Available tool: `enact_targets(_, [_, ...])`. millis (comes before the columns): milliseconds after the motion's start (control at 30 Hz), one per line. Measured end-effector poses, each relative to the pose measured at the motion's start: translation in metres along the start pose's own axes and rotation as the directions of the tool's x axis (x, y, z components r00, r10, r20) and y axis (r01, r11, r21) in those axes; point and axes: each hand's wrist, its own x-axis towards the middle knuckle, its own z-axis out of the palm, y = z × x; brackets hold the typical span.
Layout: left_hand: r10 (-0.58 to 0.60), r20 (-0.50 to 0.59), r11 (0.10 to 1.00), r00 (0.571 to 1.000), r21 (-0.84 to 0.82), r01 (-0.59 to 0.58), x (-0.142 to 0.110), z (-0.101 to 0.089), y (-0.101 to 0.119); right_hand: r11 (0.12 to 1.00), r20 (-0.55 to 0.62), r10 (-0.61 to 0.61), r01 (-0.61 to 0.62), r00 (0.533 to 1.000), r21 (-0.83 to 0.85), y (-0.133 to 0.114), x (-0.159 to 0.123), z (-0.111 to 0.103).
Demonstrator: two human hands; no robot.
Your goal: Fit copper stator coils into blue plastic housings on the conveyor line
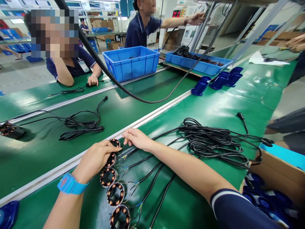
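Observation:
Ring-shaped motor stators with copper windings (115, 194) stand in a row on the green table, thin leads coming off their right sides. My left hand (98, 156), with a blue strap at the wrist, is closed around the edge of the farthest stator (115, 142); its thumb is mostly hidden. Just to the right, my right hand (137, 139) pinches a thin wire (127, 140) between thumb and fingertips. Black cables (147, 192) with stripped coloured ends lie beside the stators, passing under my right forearm.
Coiled black cables (212, 140) lie to the right, near a cardboard box (283, 171) of blue parts. Blue housings (200, 86) stand farther back. Two blue bins (132, 65) (197, 62) sit beyond the white rail (143, 121). A black cable hangs across the view. Co-workers are opposite.

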Motion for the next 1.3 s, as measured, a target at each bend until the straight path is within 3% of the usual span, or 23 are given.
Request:
enact_targets(167, [-0.060,0.029,0.997,0.998,0.059,0.058,-0.004,-0.003,0.001,0.999,0.024,0.053,-0.053,0.998,-0.005,0.005,0.002,-0.005])
enact_targets(300, [-0.057,0.023,0.998,0.998,0.036,0.056,-0.006,-0.008,0.006,0.999,0.035,0.015,-0.014,0.999,-0.045,-0.015,-0.005,-0.021])
enact_targets(400, [-0.111,0.011,0.993,0.994,-0.036,0.112,-0.009,-0.014,0.011,0.973,-0.038,-0.186,0.178,0.982,-0.149,-0.049,-0.027,-0.042])
enact_targets(500, [-0.178,-0.073,0.983,0.981,0.031,0.181,-0.021,-0.024,0.014,0.854,-0.078,-0.448,0.401,0.891,-0.330,-0.082,-0.071,-0.072])
enact_targets(567, [-0.211,-0.181,0.963,0.960,0.130,0.236,-0.035,-0.032,0.013,0.762,-0.070,-0.507,0.409,0.859,-0.503,-0.092,-0.111,-0.098])
enact_targets(633, [-0.234,-0.287,0.936,0.929,0.193,0.296,-0.054,-0.039,0.013,0.641,-0.049,-0.434,0.270,0.900,-0.719,-0.087,-0.153,-0.131])
enact_targets(733, [-0.241,-0.397,0.908,0.886,0.231,0.350,-0.085,-0.043,0.013,0.346,-0.131,-0.229,-0.045,0.964,-0.937,-0.055,-0.209,-0.183])
enact_targets(800, [-0.234,-0.436,0.875,0.869,0.295,0.383,-0.103,-0.036,0.012,0.194,-0.283,-0.157,-0.252,0.946,-0.948,-0.031,-0.233,-0.212])
enact_targets(867, [-0.230,-0.439,0.818,0.868,0.396,0.417,-0.118,-0.022,0.010,0.109,-0.373,-0.128,-0.360,0.919,-0.926,-0.013,-0.245,-0.230])
enact_targets(1000, [-0.282,-0.314,0.727,0.907,0.546,0.415,-0.133,0.019,0.003,0.044,-0.367,-0.056,-0.365,0.929,-0.930,-0.011,-0.246,-0.241])
enact_targets(1133, [-0.383,-0.225,0.752,0.896,0.487,0.444,-0.138,0.046,-0.007,0.054,-0.276,0.164,-0.288,0.947,-0.956,-0.024,-0.245,-0.247])
enact_targets(1300, [-0.392,-0.285,0.799,0.875,0.365,0.477,-0.142,0.058,-0.028,0.024,-0.229,0.109,-0.233,0.967,-0.972,-0.030,-0.243,-0.251])
